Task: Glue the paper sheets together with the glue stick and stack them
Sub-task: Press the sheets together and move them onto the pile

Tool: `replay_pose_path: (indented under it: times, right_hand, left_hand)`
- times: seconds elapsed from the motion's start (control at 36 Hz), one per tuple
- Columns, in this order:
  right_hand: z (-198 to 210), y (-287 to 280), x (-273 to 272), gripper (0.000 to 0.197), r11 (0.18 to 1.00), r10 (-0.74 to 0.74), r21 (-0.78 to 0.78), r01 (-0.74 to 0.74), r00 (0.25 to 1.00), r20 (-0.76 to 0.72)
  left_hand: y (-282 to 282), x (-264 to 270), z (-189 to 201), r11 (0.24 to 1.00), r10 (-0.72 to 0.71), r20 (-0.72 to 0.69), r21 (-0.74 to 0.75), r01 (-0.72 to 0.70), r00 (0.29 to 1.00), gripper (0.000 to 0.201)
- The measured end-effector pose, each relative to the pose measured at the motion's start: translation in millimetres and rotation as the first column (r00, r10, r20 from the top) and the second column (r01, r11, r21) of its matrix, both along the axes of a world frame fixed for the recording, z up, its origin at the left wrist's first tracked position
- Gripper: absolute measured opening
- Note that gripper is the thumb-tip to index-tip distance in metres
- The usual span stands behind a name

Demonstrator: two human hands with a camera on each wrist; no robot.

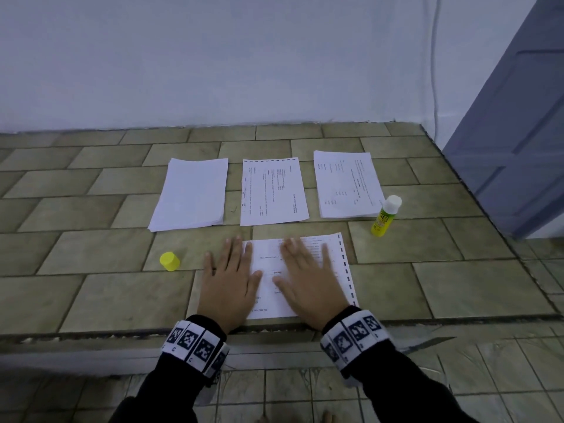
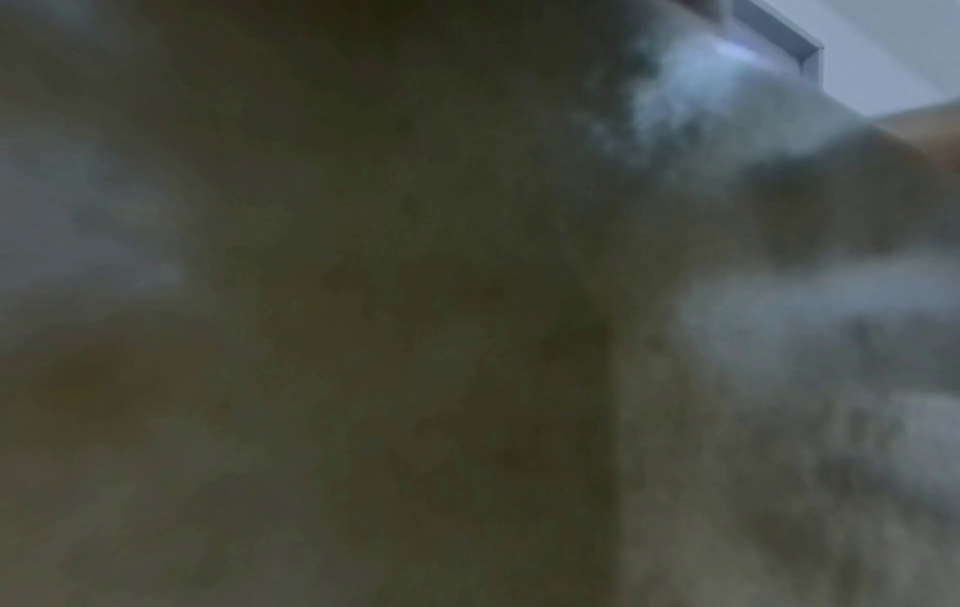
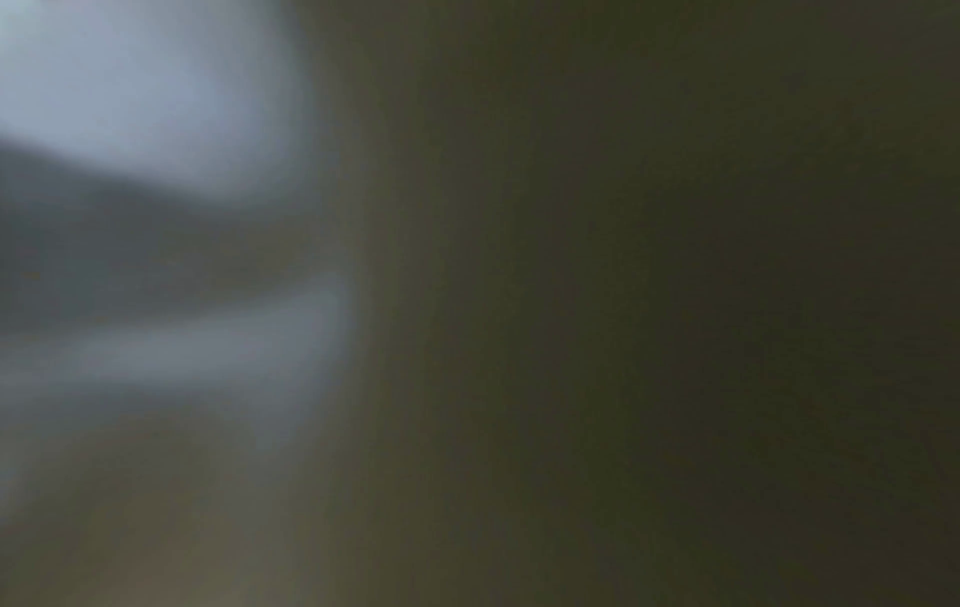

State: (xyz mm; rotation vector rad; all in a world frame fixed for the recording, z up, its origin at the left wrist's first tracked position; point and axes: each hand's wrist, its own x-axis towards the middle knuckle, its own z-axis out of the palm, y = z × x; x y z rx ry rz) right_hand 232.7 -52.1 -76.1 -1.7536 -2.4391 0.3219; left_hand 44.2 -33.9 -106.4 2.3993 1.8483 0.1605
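A printed paper sheet (image 1: 338,264) with a dashed right margin lies on the tiled ledge near its front edge. Both palms press flat on it: my left hand (image 1: 230,279) on its left part, my right hand (image 1: 308,276) on its middle, fingers straight and spread. The glue stick (image 1: 385,216), yellow-green with its white top bared, stands upright at the right. Its yellow cap (image 1: 169,261) lies on the tiles left of my left hand. Both wrist views are dark and blurred.
Three paper piles lie in a row behind: a blank stack (image 1: 192,196) at left, a printed sheet (image 1: 273,192) in the middle, a printed stack (image 1: 346,184) at right. A white wall rises behind; a blue-grey door (image 1: 518,132) stands at right. The ledge's front edge (image 1: 274,329) drops to a lower tiled floor.
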Motion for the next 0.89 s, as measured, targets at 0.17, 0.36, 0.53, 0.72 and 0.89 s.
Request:
replay_pose_path:
  times: [0.17,0.36,0.53,0.72,0.89]
  right_hand:
    - [-13.2,3.0,-10.5,0.083,0.999,0.031,-0.012,-0.031,0.999,0.032]
    - [-13.2,7.7,51.3,0.087,0.980,-0.197,-0.008,0.198,0.979,0.046]
    - [0.4,6.4,57.4,0.077,0.961,-0.246,-0.129,0.243,0.969,-0.007]
    - [33.7,3.5,58.7,0.051,0.972,-0.215,-0.144,0.184,0.948,-0.236]
    - [36.4,17.7,47.4,0.052,0.974,-0.089,-0.218,0.069,0.993,-0.084]
  left_hand:
    - [0.9,-0.6,0.1,1.000,-0.006,-0.022,-0.011,0.005,1.000,0.068]
    - [-0.4,1.3,7.0,0.997,0.002,-0.047,-0.073,-0.005,0.999,0.082]
    - [-0.6,0.7,5.0,0.998,0.006,-0.024,-0.059,-0.007,1.000,0.078]
    - [-2.0,1.1,6.6,0.997,0.009,-0.011,-0.080,-0.009,1.000,0.083]
    - [-1.2,2.3,8.5,0.995,0.013,-0.027,-0.103,-0.016,1.000,0.104]
